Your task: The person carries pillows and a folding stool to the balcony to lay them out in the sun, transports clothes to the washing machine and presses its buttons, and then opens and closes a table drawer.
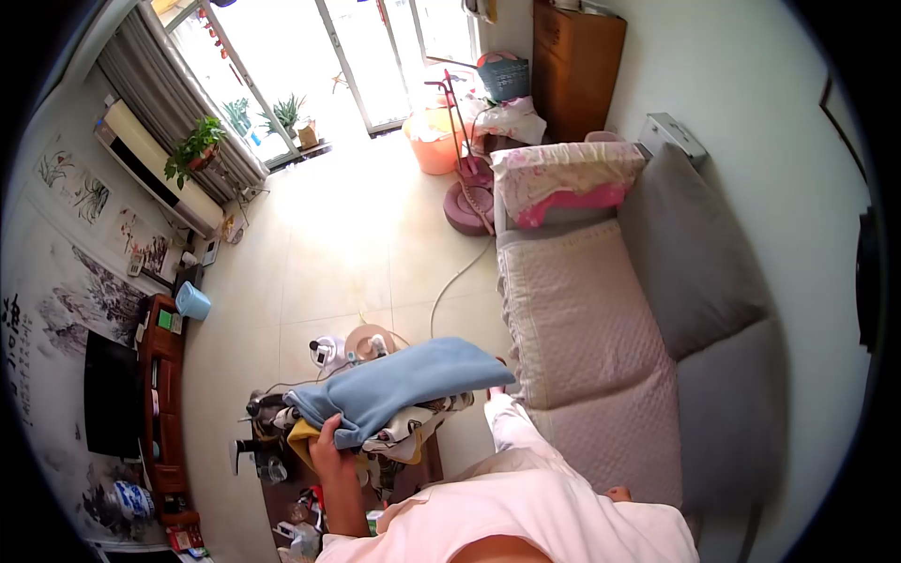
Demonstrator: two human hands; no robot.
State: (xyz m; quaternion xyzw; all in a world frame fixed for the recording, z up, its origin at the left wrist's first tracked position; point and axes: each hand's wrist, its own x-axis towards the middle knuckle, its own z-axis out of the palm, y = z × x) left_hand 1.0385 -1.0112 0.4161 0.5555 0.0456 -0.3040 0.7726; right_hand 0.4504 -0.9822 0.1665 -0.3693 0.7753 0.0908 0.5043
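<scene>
My left hand [330,455] is closed on the near left edge of a light blue folded garment [413,375]. The garment stretches out to the right over a patterned white and black cloth [413,430]. A bit of mustard-yellow cloth [302,439] shows beside my left fingers. My right hand cannot be made out; the garment and my pink shirt [526,525] cover that side. Below the cloths is a dark low table [282,497] with small items on it, among them a clear glass [272,469].
A sofa with a quilted cover [582,319] stands at my right. Beyond the table are a round tan lid-like thing [369,340] and a white appliance [327,352]. A hose [449,286] crosses the floor near an orange tub [434,145]. A TV cabinet [167,403] lines the left wall.
</scene>
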